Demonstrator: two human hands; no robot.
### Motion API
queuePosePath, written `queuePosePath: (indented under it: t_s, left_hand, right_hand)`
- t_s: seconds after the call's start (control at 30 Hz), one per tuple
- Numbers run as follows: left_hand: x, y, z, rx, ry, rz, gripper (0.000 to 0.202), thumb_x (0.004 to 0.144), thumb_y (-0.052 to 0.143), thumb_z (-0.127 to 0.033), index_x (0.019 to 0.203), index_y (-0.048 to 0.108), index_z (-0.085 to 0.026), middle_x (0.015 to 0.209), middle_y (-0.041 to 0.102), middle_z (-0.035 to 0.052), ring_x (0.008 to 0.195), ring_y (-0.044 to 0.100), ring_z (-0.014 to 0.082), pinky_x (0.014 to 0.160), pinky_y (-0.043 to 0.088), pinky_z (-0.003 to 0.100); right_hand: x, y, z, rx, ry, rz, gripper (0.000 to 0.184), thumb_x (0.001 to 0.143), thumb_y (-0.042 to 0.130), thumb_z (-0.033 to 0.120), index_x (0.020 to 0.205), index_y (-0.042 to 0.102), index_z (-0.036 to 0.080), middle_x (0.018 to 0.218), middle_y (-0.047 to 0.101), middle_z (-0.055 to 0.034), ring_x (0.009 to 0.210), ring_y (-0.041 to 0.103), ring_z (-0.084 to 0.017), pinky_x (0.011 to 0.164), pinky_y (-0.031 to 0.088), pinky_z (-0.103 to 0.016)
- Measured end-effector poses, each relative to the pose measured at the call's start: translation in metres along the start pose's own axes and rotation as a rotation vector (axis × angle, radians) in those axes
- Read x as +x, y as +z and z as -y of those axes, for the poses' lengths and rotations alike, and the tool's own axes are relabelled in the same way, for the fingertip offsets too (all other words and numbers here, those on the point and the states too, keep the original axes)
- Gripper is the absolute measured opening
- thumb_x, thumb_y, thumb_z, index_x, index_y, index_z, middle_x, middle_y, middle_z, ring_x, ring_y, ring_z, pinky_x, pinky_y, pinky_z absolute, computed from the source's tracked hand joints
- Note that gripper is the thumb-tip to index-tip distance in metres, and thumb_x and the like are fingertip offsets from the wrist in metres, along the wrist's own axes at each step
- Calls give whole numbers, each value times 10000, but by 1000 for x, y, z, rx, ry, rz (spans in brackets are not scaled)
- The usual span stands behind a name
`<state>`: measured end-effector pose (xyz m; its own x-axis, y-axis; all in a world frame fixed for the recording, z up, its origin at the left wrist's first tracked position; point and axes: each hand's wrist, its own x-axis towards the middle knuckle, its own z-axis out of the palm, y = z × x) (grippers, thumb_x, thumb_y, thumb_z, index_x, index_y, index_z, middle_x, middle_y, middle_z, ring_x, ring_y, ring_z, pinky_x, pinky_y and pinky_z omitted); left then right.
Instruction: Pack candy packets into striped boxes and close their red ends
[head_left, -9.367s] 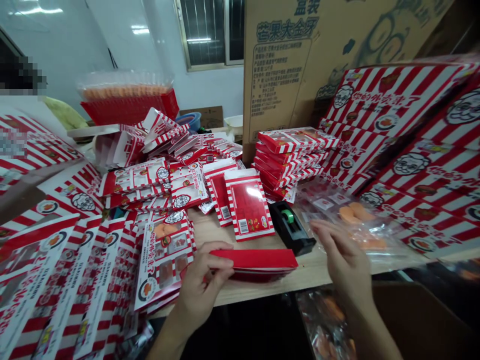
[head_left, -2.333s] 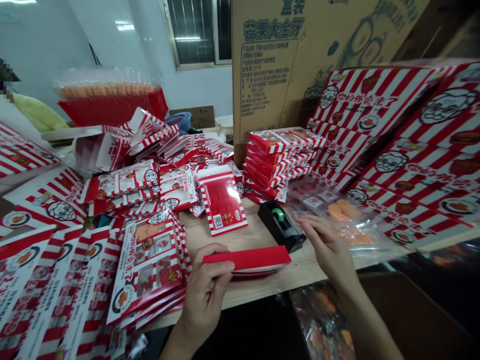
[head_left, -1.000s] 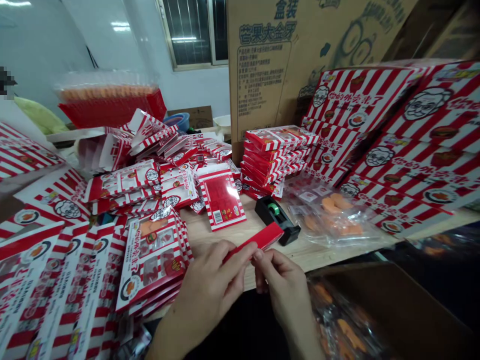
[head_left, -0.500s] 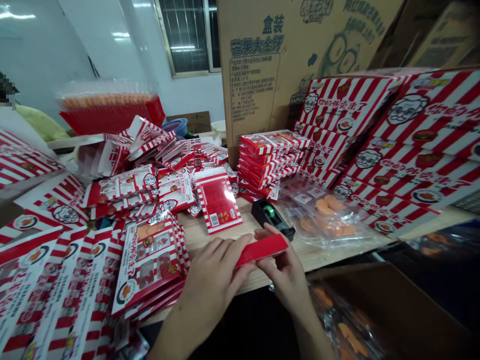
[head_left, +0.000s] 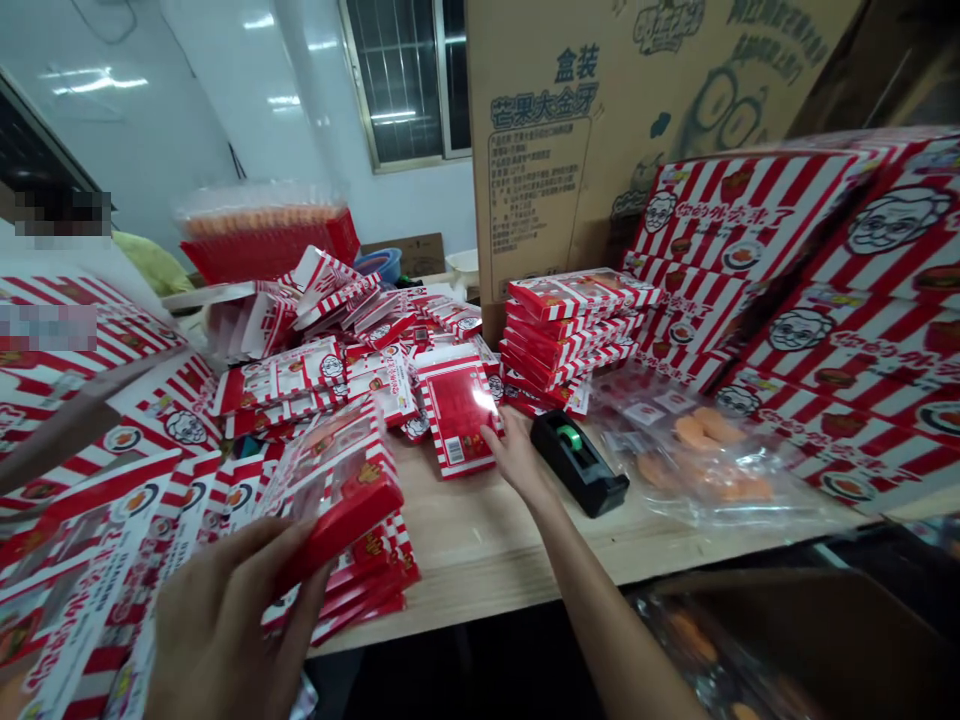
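The left hand (head_left: 232,610) pinched a windowed carton (head_left: 337,465) over the carton stack (head_left: 375,580), red end nearest, long axis running away; the right hand (head_left: 517,455) was at a barcoded carton (head_left: 454,400), grip unclear.

There are two hands (head_left: 225,605) (head_left: 517,455), one held box (head_left: 356,505), one tape dispenser (head_left: 576,470) and one blue basin (head_left: 389,267).

Our left hand (head_left: 225,610) partly hides the striped box (head_left: 356,490) it holds; we see the brown carton (head_left: 626,130) cut off above.
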<state>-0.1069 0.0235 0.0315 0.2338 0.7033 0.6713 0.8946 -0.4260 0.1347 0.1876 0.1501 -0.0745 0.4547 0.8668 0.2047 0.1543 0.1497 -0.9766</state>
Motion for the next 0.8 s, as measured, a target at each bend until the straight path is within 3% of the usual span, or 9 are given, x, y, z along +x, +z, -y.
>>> queuePosePath:
  t_s: [0.13,0.2,0.27,0.37,0.5,0.6,0.7,0.8]
  left_hand:
    - [-15,30,18,168,0,264,370,872,417,-471,1000,622,-190,1001,635,144,902,598,335,762,483,506]
    - [-14,39,16,90,-28,280,378,844,468,-510,1022,622,-213,1039,632,132,932,604,325,787,497,509]
    - [-5,45,-1,-114,-72,238,367,860,483,-466,1142,562,-245,1187,575,113,1093,554,298,920,456,502]
    - [16,62,-44,-525,-235,126,408,915,436,-343,1316,403,-274,1365,455,91,1286,417,228,1066,351,441]
    - [28,105,-94,-902,-449,41,592,931,415,-323,1448,133,-260,1514,246,115,1385,262,221,1126,247,423]
    - [19,134,-110,-894,-419,-80,569,921,447,-277,1434,201,-243,1502,267,122,1394,239,224,1131,233,402]
    - [6,146,-115,-794,-304,-196,597,909,471,-200,1440,202,-247,1448,367,122,1369,300,189,1106,286,327]
    - [1,146,-112,-669,-217,-299,623,887,498,-149,1440,226,-242,1399,443,119,1326,377,173,1061,346,285]
  right_hand:
    - [18,13,-35,66,120,86,363,592,713,441,839,604,198,826,683,-97,838,629,-315,810,474,-494]
    - [14,7,-39,127,143,123,369,628,678,477,853,589,198,837,687,-90,813,640,-289,778,494,-462]
    - [3,-7,-35,197,141,170,386,668,652,494,919,581,209,921,692,-78,861,643,-257,794,502,-418]
    - [-27,-35,-22,283,126,274,389,714,658,466,1013,570,233,1014,691,-53,911,647,-217,821,506,-372]
    - [-76,-63,-5,312,112,380,371,749,676,396,1075,579,248,1118,673,-56,1011,634,-218,890,492,-388]
    - [-104,-64,5,233,-6,178,472,821,613,348,1268,480,280,1330,542,-63,1224,500,-215,1020,397,-413]
    - [-115,-56,15,68,-193,-103,524,884,531,275,1381,363,288,1411,451,-64,1312,392,-204,1073,328,-414]
    - [-112,-53,28,-71,-399,-166,515,903,481,188,1388,361,311,1378,480,-60,1265,444,-204,1027,380,-397]
